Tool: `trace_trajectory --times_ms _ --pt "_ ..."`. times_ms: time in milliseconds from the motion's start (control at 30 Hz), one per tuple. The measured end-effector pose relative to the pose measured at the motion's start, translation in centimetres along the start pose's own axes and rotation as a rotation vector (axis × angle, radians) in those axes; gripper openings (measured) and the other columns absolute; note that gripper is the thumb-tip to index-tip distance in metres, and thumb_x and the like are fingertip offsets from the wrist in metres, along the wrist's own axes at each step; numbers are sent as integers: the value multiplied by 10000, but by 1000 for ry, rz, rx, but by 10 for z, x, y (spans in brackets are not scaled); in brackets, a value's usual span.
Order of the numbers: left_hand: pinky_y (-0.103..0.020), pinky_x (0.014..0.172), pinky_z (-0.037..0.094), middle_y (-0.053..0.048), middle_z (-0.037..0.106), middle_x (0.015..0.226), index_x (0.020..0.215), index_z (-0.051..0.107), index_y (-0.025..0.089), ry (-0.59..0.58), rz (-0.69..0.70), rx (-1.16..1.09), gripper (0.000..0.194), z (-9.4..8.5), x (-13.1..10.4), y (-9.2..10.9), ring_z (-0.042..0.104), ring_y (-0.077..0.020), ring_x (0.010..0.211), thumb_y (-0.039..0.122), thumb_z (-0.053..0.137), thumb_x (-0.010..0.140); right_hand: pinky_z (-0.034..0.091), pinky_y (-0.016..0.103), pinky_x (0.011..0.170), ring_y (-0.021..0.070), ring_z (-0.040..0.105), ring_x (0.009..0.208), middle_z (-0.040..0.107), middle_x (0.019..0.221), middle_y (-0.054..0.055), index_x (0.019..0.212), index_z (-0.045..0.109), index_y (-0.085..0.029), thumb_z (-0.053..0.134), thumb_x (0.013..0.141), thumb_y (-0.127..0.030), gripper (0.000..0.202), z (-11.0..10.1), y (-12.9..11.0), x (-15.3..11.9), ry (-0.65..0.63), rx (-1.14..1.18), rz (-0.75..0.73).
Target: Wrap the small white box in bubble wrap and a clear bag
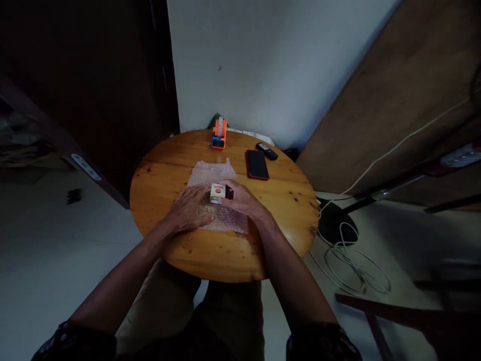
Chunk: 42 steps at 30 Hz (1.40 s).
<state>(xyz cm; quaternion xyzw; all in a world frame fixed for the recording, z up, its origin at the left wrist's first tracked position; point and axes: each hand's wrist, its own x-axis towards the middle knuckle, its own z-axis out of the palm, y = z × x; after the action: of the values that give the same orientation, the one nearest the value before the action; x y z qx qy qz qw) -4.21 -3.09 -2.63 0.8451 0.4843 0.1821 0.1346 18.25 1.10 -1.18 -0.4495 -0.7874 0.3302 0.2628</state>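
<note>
A small white box (218,192) with a red label is over a sheet of bubble wrap (230,219) on the round wooden table (210,255). My right hand (242,200) grips the box from its right side, between thumb and fingers. My left hand (188,208) lies with its fingers spread on the left part of the bubble wrap, just left of the box. Part of the wrap is hidden under my hands.
An orange tape dispenser (219,133) stands at the table's back edge. A dark phone-like device (257,164) with a red edge and a black handset (267,151) lie at the back right. A coiled cable (349,260) is on the floor at right.
</note>
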Motion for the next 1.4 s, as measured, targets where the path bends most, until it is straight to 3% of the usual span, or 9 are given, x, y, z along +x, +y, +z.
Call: trace_trajectory --times_ms 267,433,600,733,933,1033,1133,1267,1400 --pt "-556 1183 308 -154 458 1542 1523 350 206 -2 -7 -26 839 -2 0 0 413 -362 1423 483 667 798 485 312 832 194 629 913 688 995 9 1143 615 -220 698 749 -285 408 0 2 1 0 -21 -5" --pt "-518 1148 374 -120 521 1495 1494 406 236 75 -15 -97 716 -15 -7 4 486 -327 1370 456 619 847 488 330 854 202 633 937 692 1008 11 1157 621 -221 712 751 -285 421 0 -1 1 6 -17 -16" --pt "-522 1183 322 -77 631 1330 1221 632 248 1 160 86 417 -34 -33 23 480 -320 1344 371 655 824 489 355 932 219 634 1050 691 1137 38 1261 601 -222 744 732 -266 550 -2 -5 -2 2 71 -17" --pt "-557 1185 294 -76 659 1166 940 661 228 -83 224 195 126 -34 -43 36 543 -295 1224 221 598 831 483 378 978 219 633 1093 679 1193 49 1312 575 -225 721 782 -334 560 -6 -8 -4 -8 134 -16" --pt "-531 1194 297 -81 689 1082 871 641 204 -48 232 267 190 -18 -39 41 612 -246 1094 121 471 884 484 394 985 213 635 1070 683 1187 52 1263 602 -241 667 851 -511 497 -8 -6 -3 29 194 28" --pt "-472 1121 390 -60 709 951 826 629 205 2 164 172 172 -22 -32 39 642 -223 964 128 479 864 466 399 1017 219 618 1113 683 1194 52 1190 643 -238 642 860 -563 463 -9 -5 -2 75 285 41" --pt "-353 874 499 -43 725 898 810 638 205 97 -28 14 137 -35 -12 36 649 -210 877 184 504 832 478 410 992 245 603 1135 689 1182 60 1119 679 -238 616 840 -655 505 -15 -3 -2 106 458 72" --pt "-270 686 434 -22 701 775 746 648 187 162 -250 -76 123 -49 30 32 616 -178 743 246 541 761 485 392 941 257 619 1102 706 1149 69 1144 683 -237 660 749 -721 625 -25 -1 -6 70 734 79" --pt "-261 603 366 1 610 653 650 596 180 152 -358 -106 115 -43 55 26 543 -154 653 246 534 723 484 329 839 211 639 961 723 1061 33 1114 690 -235 807 651 -555 574 -26 1 -7 57 705 89"
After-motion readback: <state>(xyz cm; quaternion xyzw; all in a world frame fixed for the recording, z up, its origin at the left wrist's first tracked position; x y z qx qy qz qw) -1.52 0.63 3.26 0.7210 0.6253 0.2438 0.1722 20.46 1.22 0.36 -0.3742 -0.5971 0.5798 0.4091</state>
